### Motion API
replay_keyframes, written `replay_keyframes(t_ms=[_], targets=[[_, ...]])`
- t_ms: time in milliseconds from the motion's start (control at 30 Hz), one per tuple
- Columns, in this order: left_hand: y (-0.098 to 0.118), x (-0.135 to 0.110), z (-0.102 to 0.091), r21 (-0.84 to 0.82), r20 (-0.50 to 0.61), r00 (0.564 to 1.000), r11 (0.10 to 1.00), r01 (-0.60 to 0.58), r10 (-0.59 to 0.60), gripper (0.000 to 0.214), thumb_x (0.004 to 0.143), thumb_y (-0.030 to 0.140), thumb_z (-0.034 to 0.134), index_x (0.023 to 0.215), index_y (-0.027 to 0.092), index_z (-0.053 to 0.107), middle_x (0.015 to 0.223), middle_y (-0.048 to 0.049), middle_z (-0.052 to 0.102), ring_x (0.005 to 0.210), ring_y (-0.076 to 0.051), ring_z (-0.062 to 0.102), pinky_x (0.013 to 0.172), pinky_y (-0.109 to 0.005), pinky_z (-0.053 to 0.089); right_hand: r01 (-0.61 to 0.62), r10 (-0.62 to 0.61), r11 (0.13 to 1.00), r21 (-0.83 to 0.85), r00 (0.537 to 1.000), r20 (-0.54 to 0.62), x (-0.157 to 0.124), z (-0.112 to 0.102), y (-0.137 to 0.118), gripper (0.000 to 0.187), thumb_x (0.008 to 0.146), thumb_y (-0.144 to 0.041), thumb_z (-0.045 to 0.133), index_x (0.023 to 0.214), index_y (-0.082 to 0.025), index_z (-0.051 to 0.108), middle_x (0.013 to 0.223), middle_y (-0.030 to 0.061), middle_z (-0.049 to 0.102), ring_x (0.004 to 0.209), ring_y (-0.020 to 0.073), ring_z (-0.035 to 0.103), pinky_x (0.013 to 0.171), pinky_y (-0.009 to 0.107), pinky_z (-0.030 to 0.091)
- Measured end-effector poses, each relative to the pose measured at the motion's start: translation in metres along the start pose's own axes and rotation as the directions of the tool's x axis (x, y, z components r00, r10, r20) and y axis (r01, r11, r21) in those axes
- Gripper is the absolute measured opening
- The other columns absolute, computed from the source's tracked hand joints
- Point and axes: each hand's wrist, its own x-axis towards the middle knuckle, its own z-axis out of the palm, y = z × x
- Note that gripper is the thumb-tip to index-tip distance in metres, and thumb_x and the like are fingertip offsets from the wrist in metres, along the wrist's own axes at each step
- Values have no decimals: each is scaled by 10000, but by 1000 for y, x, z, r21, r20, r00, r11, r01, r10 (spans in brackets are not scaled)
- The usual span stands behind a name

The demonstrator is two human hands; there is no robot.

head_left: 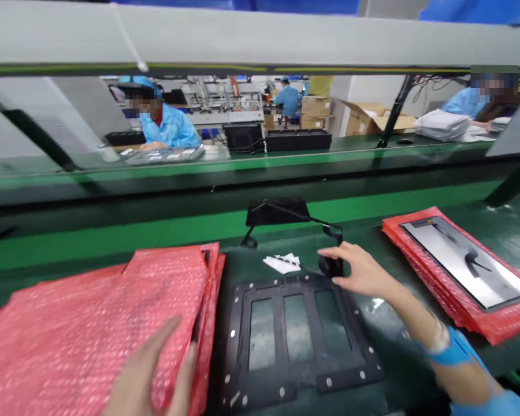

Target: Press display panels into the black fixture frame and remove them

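Left hand: my left hand [149, 375] is cut off by the lower frame edge and blurred; I see it lying flat, fingers loosely spread, on the pink bubble-wrap stack [91, 329] at the near left corner of the worktop [390, 329]. It grips nothing that I can see.

Bubble-wrap stack: several sheets, edges fanned at the right side; how many I cannot tell. Its near part runs out of frame.

Black fixture: a black frame [299, 335] with three rectangular windows lies flat at the near middle of the worktop, just beside the stack. I see nothing in the windows but dark surface.

Right hand: my right hand [357, 268] reaches to the far right corner of the frame. Fingers are curled partway, touching a small black object [329, 266]; whether they clasp it I cannot tell, the hand hides most of it. A blue sleeve and a wristband show on the forearm.

White scraps: small white pieces [282, 263] lie just beyond the frame's far edge.

Right pile: a second pink stack [494, 323] at the right edge carries a grey glossy panel [468, 263].

Black stand: a dark plate on a thin arm [277, 212] stands toward the far edge, detail unclear.

Far side: people in blue coats beyond the green belt [199, 167], faces blurred.
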Motion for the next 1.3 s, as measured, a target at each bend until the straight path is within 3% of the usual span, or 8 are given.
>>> replay_keyframes(t_ms=[100,233,467,600,700,1000,1167,1300], targets=[[-46,20,-19,317,-12,997,946,-73,81,589,817,588,451,1201,162,588,1186,-199,606,1156,-436,506,1035,-596,328,188,-159,973,-133,967,201,-61,8,-6,598,693,-31,625,1230,-293,615,1112,57,644,1044,253,562,949,446,461],[-80,31,-23,393,50,998,918,-45,27,389,833,535,426,965,226,621,1014,-157,613,1003,-393,532,917,-537,389,277,-188,934,-226,918,350,-105,19,-6,630,673,11,542,1224,-289,602,1196,62,637,1120,262,542,972,440,453],[-74,30,-57,428,-152,987,897,111,-49,127,827,307,421,787,216,499,861,-121,589,899,-317,555,852,-472,439,269,-128,905,-329,910,393,-107,27,-2,607,665,10,558,1212,-248,621,1132,77,654,1074,259,569,937,424,486],[-91,34,-100,468,-399,913,837,282,-84,218,790,278,418,881,155,574,957,-165,645,969,-345,588,926,-532,434,280,-149,904,-322,913,379,-107,31,0,600,712,-30,571,1267,-254,601,1194,81,643,1130,260,557,985,457,463],[-113,40,-119,494,-453,881,784,377,-138,331,777,249,424,999,105,624,1044,-186,662,1018,-366,593,932,-533,443,275,-148,907,-319,918,369,-107,32,2,511,773,-84,559,1250,-255,623,1168,90,654,1114,265,574,977,471,467],[-163,37,-95,470,-91,926,804,364,-365,309,824,193,430,1058,111,615,1291,-122,615,1220,-284,530,1086,-466,346,324,-176,864,-386,912,371,-110,37,7,426,873,-154,436,1234,-221,653,1130,114,679,1044,272,613,905,463,517],[-154,40,-103,508,5,922,795,331,-387,401,840,241,468,1155,36,607,1312,-213,583,1204,-365,535,1033,-547,370,361,-223,838,-409,911,348,-110,43,13,420,866,-182,442,1223,-207,662,1133,119,693,1038,288,634,881,485,537],[-128,42,-99,534,-48,952,798,280,-302,530,909,328,376,1254,-39,541,1348,-282,510,1267,-367,467,1053,-507,341,360,-260,857,-367,919,295,-111,43,15,399,896,-251,452,1252,-235,629,1240,98,655,1122,278,614,914,483,531]])
